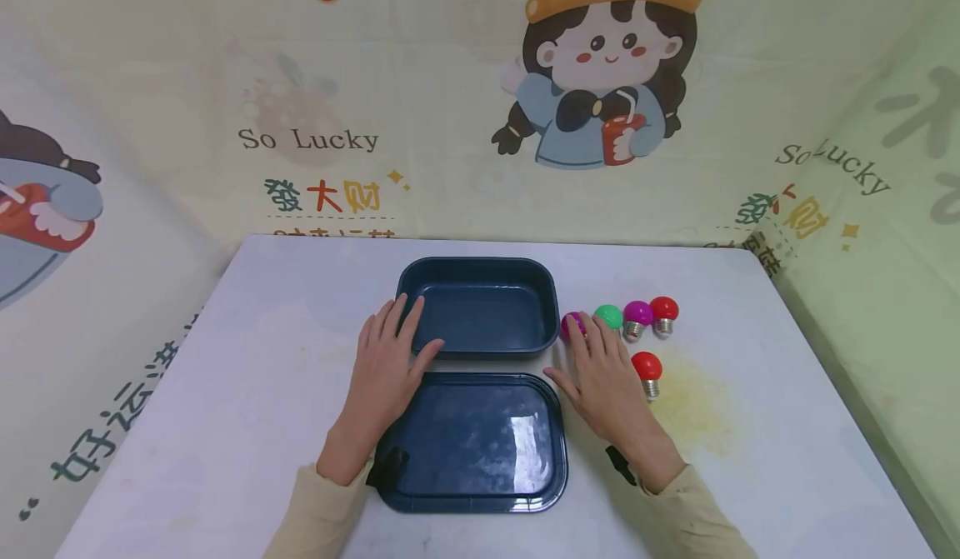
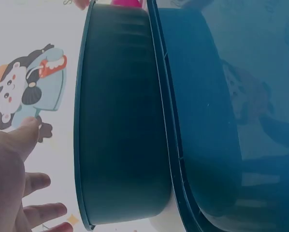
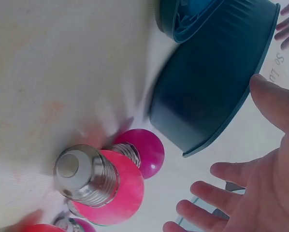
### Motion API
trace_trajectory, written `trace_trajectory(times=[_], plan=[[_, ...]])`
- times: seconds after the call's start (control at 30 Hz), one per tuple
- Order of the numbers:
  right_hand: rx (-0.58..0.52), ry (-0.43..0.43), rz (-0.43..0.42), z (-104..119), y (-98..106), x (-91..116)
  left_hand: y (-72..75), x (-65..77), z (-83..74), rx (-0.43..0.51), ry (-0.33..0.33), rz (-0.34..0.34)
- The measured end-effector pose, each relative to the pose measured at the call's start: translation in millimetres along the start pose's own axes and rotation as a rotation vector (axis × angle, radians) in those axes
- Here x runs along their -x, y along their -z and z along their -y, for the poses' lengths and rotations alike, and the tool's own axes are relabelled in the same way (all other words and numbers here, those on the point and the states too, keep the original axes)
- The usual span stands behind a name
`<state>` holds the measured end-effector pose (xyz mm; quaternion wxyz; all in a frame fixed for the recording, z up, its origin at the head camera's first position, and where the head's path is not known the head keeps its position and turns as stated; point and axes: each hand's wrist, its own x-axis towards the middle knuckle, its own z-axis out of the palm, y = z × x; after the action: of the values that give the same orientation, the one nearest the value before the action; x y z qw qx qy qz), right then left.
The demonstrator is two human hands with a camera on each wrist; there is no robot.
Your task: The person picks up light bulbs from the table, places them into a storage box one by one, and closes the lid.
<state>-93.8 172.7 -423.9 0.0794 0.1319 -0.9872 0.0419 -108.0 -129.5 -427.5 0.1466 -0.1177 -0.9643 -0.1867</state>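
Note:
A dark blue rectangular box (image 1: pixel 480 317) stands at the middle of the table, with nothing inside it. My left hand (image 1: pixel 386 367) hovers at its left end, fingers spread; the left wrist view shows a gap between these fingers (image 2: pixel 37 183) and the box. To the box's right, my right hand (image 1: pixel 606 380) is held with fingers extended over the light bulbs, gripping none. Its fingers partly cover a purple bulb (image 1: pixel 567 326) and a green bulb (image 1: pixel 608 316). Another purple bulb (image 1: pixel 637 313) and a red bulb (image 1: pixel 663 308) lie farther right. A second red bulb (image 1: pixel 647 366) is beside the right hand.
In front of the box lies a dark blue lid (image 1: pixel 465 442), flat and shiny, near my left wrist. The white table (image 1: pixel 262 359) reaches back to a cloth (image 1: pixel 442 126) printed with cartoon figures and lettering. Cloth also hangs at both sides.

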Motion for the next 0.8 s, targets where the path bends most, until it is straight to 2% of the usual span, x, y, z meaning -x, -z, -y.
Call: trace_trajectory(times=[0.23,0.4,0.8], plan=[[-0.023,-0.019,0.010,-2.2,-1.4,1.1,1.0,-5.3,4.9,0.061,0.051,0.018],[-0.021,-0.028,0.004,-5.5,-2.4,2.0,2.9,-9.7,7.6,0.093,0.061,0.014],[-0.035,-0.055,-0.030,-10.4,-1.2,3.5,-0.7,-17.7,20.3,0.174,0.054,-0.075]])
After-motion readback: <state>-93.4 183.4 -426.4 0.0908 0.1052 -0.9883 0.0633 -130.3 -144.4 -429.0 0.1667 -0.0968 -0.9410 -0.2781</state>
